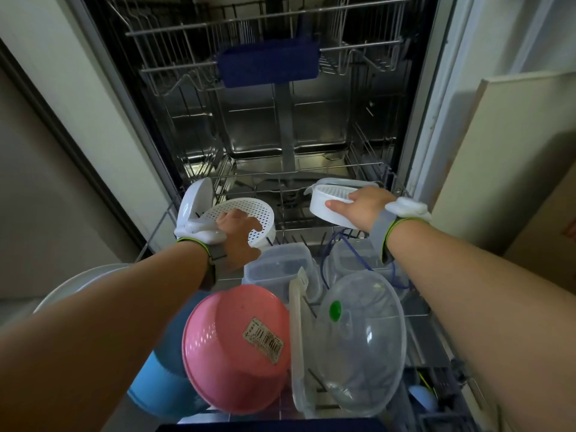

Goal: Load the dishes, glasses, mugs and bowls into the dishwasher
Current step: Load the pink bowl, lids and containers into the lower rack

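The dishwasher's lower rack [367,165] is pulled out below me. My left hand [238,233] grips the rim of a white perforated strainer bowl [249,213] at the rack's far left, next to an upright white bowl [194,202]. My right hand [358,207] holds a white round ribbed container [324,207] at the far right, thumb on its side wall, fingers over its top. Nearer me sit a pink bowl [230,335] upside down, a clear dome lid with a green knob [367,332], clear plastic boxes [280,269] and a blue bowl [156,388].
The upper rack [265,32] with a blue tray [268,65] hangs above the open tub. A white plate [71,285] shows under my left arm. A cutlery basket [436,388] sits at the near right. Cabinet panels flank both sides, with a beige board [511,157] on the right.
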{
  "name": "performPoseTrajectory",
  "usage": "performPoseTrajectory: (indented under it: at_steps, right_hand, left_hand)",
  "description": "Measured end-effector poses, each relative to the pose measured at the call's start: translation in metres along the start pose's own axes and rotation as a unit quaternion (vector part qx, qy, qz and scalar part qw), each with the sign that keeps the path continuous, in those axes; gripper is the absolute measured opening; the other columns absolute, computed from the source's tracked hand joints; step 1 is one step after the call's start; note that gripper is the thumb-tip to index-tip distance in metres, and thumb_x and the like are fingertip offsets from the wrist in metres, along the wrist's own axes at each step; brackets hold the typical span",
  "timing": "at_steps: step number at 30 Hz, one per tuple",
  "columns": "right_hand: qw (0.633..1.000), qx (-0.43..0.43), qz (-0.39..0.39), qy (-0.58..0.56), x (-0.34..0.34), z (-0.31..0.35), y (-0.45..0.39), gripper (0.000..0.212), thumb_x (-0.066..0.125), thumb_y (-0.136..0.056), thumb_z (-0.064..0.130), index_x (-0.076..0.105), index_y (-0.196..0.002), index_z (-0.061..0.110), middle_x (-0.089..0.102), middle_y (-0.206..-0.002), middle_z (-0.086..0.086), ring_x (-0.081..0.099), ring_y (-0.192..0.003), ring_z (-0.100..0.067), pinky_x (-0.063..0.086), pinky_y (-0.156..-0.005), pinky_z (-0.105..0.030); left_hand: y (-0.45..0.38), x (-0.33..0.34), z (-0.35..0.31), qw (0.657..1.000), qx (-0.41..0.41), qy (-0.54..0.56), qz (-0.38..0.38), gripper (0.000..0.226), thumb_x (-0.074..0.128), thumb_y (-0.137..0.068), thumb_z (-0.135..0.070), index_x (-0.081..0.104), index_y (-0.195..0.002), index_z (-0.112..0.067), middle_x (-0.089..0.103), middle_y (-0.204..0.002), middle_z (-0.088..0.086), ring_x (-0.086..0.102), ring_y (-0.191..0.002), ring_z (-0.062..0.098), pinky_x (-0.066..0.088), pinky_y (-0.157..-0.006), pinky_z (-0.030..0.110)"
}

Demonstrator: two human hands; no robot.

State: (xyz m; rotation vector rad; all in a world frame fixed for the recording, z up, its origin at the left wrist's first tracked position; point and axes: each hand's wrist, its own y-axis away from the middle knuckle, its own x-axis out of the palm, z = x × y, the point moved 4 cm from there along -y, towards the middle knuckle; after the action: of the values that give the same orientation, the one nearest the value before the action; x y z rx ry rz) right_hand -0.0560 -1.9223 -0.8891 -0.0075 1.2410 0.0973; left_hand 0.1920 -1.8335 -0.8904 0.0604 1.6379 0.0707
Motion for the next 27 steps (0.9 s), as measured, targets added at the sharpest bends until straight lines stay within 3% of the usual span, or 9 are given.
performPoseTrajectory:
  at_steps: [13,16,22,27]
  right_hand:
    - [0.997,-0.001,-0.073,0.018,-0.037,-0.001,0.013,0.069,0.049,-0.083,0.070,0.065,-0.116,0.012,0.065,-0.114,-0.008,0.060,-0.097,-0.027,0.035,-0.067,-0.028]
    - [0.996,0.000,-0.084,0.029,-0.047,0.005,0.020,0.066,0.051,-0.081,0.072,0.067,-0.108,0.013,0.063,-0.098,-0.005,0.055,-0.081,-0.023,0.031,-0.052,-0.027]
    - [0.998,-0.036,-0.021,0.049,-0.061,0.027,0.034,0.060,0.053,-0.079,0.072,0.055,-0.068,0.014,0.050,-0.070,-0.001,0.047,-0.061,-0.016,0.029,-0.049,-0.026]
    - [0.996,-0.084,0.007,0.005,-0.077,0.063,0.048,0.060,0.054,-0.076,0.074,0.049,-0.061,0.016,0.048,-0.068,0.000,0.047,-0.060,-0.016,0.028,-0.050,-0.029]
  left_hand:
    - [0.005,-0.004,-0.009,1.000,0.000,0.003,-0.005,0.052,0.066,-0.082,-0.038,0.052,-0.132,-0.031,0.036,-0.145,0.004,0.033,-0.134,0.027,0.030,-0.110,0.041]
    - [0.006,-0.002,-0.011,1.000,0.004,0.000,-0.001,0.051,0.066,-0.083,-0.039,0.052,-0.131,-0.032,0.035,-0.145,0.004,0.033,-0.133,0.027,0.030,-0.111,0.042]
    - [0.008,-0.002,-0.010,1.000,0.004,0.023,0.004,0.049,0.067,-0.083,-0.037,0.054,-0.130,-0.031,0.037,-0.143,0.004,0.034,-0.132,0.027,0.031,-0.109,0.043]
    - [0.013,0.000,0.004,1.000,-0.009,-0.001,0.028,0.048,0.066,-0.083,-0.037,0.055,-0.129,-0.029,0.043,-0.138,0.005,0.038,-0.128,0.028,0.032,-0.109,0.043]
